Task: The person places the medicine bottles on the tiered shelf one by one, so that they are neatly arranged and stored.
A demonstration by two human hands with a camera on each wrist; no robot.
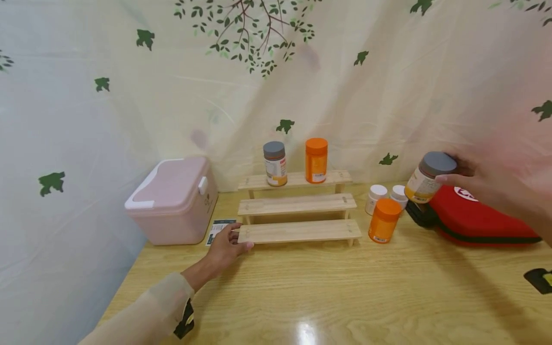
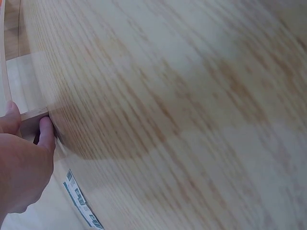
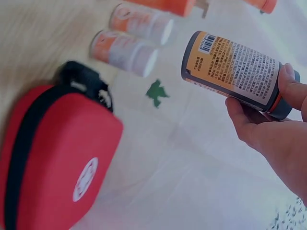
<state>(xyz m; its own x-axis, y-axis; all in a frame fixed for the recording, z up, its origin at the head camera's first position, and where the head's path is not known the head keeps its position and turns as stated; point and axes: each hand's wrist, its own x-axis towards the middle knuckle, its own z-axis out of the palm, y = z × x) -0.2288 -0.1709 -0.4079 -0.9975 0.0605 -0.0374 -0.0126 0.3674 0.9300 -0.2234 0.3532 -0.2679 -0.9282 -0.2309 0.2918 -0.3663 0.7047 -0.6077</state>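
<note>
In the head view my right hand [image 1: 478,179] grips a grey-capped pill bottle [image 1: 420,187] by its cap end, tilted in the air over the red case. The right wrist view shows the bottle's orange and white label [image 3: 235,67], with thumb and fingers around the grey cap. My left hand [image 1: 226,247] holds the left end of the lowest step of a three-tier wooden rack [image 1: 297,231], thumb at the front and fingers behind. On the top tier stand another grey-capped bottle [image 1: 275,165] and an orange bottle [image 1: 316,163].
An orange bottle [image 1: 384,223] and two white-capped bottles [image 1: 376,199] stand right of the rack. Farther right lies a red zip case [image 1: 478,215] with a black handle. A pink lidded box [image 1: 177,206] stands left, beside a printed card [image 1: 219,229]. A curtain hangs behind.
</note>
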